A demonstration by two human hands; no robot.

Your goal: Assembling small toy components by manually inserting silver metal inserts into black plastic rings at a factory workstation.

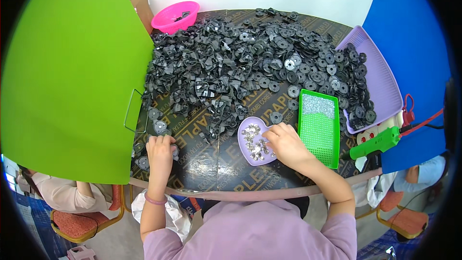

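At the table's front left, my left hand (160, 155) curls its fingers around a black round disc (174, 152), which is partly hidden beneath it. Other black discs with centre holes, such as this black disc (160, 126), lie just beyond that hand. My right hand (287, 145) reaches into a purple heart-shaped dish (242, 150) with thumb and fingers pinched together. Small shiny metal pieces (256, 150) are scattered in the dish. Whatever is between my right fingertips is too small to make out. Right of the dish lies a green tray (323, 140) with tiny silvery pieces at its far end.
A heap of black angular plastic parts (207, 62) and round discs (308, 70) covers the table's far half. A pink basket (174, 23) stands at the back left, a purple basket (385, 74) at the right. A green-handled tool (375, 144) lies by the right panel (409, 67).
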